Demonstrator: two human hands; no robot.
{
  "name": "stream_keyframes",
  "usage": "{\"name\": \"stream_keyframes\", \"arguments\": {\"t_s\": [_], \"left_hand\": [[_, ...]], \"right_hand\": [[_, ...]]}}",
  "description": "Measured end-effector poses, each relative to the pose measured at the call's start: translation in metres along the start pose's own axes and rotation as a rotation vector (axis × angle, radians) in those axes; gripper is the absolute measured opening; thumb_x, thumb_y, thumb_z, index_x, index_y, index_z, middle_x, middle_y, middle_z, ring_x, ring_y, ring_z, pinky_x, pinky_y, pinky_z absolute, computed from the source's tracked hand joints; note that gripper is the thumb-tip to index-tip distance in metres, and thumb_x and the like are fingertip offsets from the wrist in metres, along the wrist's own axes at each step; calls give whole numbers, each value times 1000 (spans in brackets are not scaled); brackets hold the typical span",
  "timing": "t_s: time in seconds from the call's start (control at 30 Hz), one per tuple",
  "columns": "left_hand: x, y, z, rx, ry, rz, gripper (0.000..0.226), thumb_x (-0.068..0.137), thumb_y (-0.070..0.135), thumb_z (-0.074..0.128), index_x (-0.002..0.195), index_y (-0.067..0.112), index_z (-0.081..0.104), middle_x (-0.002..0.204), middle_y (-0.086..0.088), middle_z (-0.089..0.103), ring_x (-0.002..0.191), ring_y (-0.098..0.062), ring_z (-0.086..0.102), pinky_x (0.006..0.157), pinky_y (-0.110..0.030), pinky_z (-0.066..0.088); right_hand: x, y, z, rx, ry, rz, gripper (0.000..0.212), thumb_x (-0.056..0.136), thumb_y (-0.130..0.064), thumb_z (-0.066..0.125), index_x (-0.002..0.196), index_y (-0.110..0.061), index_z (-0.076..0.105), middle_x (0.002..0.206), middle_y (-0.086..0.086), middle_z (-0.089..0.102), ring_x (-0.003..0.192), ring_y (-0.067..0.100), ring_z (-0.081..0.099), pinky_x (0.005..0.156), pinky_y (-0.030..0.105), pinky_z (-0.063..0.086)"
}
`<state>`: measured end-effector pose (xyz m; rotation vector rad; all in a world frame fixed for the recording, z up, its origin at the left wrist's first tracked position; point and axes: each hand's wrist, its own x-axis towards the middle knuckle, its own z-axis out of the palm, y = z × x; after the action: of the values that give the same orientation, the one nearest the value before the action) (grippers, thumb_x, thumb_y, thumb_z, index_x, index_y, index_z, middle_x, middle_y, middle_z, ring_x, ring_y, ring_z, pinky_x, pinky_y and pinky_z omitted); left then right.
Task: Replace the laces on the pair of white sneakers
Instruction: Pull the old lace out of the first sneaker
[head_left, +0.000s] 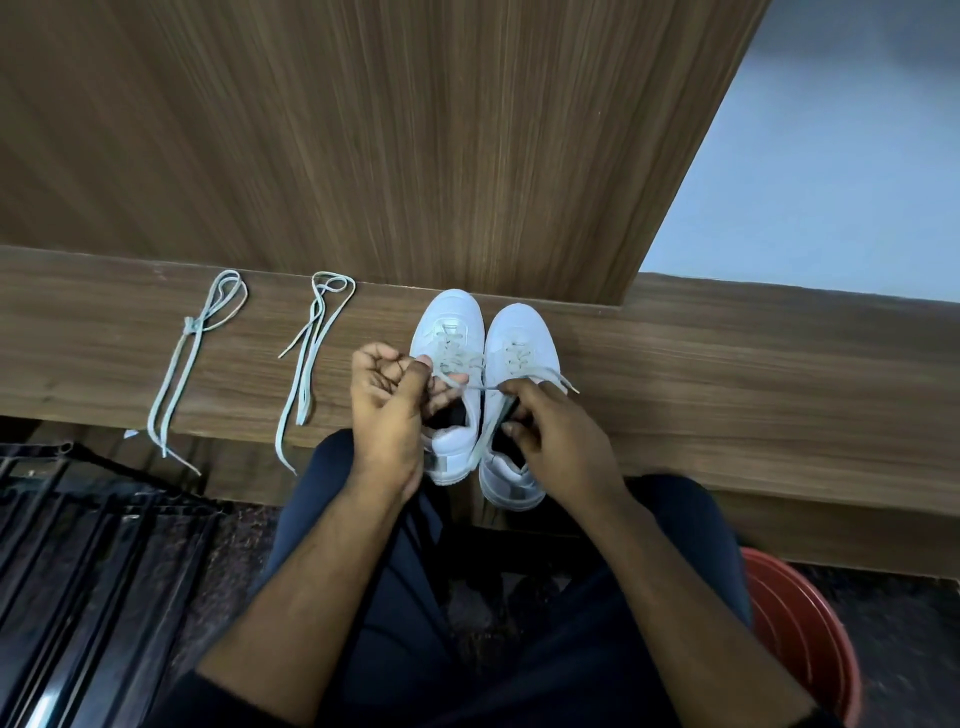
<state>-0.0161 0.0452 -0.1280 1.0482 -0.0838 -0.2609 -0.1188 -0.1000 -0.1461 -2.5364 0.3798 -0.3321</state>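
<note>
**Wooden ledge: 2 sneakers, 2 loose laces**

Support is a wood-grain ledge (727, 395) running left to right, backed by an upright wood panel (415, 130). On it, at centre: left sneaker (449, 322) and right sneaker (519, 332), side by side and touching, toes at the panel, heels hanging over the near edge. Left of them lie two loose laces, apart from each other: knotted lace (195, 332) far left, second lace (317, 332) nearer the shoes. Both laces' ends trail over the near edge.

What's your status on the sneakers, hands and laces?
Left hand and right hand each pinching lace ends over the left sneaker. Right sneaker still laced. Two spare laces lie left, clear.
</note>
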Motion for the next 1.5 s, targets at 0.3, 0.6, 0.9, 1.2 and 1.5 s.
{"name": "stream_keyframes", "arguments": {"t_s": [0.3,0.6,0.9,1.2,1.5], "left_hand": [[-12,9,7,-139,-189,-326,16,99,2,53,93,17,56,64,-4,57,62,-15,68,53,-27,60],[-33,-6,12,629,-494,9,27,91,8,68,109,28,60,85,9,70,79,-3,63,69,-27,51],[-31,12,23,389,-219,123,22,102,4,52,97,7,73,86,7,77,90,-7,71,81,-17,52],[-28,23,16,400,-166,430,24,102,8,56,112,17,75,112,-4,76,119,-27,65,104,-44,49],[-11,3,21,790,-391,95,65,85,-17,46,139,19,55,128,9,66,120,-5,61,101,-26,49]], "right_hand": [[13,-12,-15,-47,137,17,16,93,-22,60,101,-25,73,92,-5,64,86,21,63,66,38,52],[11,-106,-91,340,224,-299,15,92,-5,64,96,-10,77,90,-8,71,87,5,68,77,20,51],[2,-77,-80,351,135,-115,32,97,-7,58,124,-22,66,105,-12,72,96,1,66,87,22,53],[26,-16,-39,-138,-51,-143,25,94,-25,63,118,-27,71,98,-2,62,95,19,55,74,38,48],[49,3,-35,-1,121,-69,13,87,-16,62,93,-20,73,81,-13,51,85,16,49,65,31,39]]}}
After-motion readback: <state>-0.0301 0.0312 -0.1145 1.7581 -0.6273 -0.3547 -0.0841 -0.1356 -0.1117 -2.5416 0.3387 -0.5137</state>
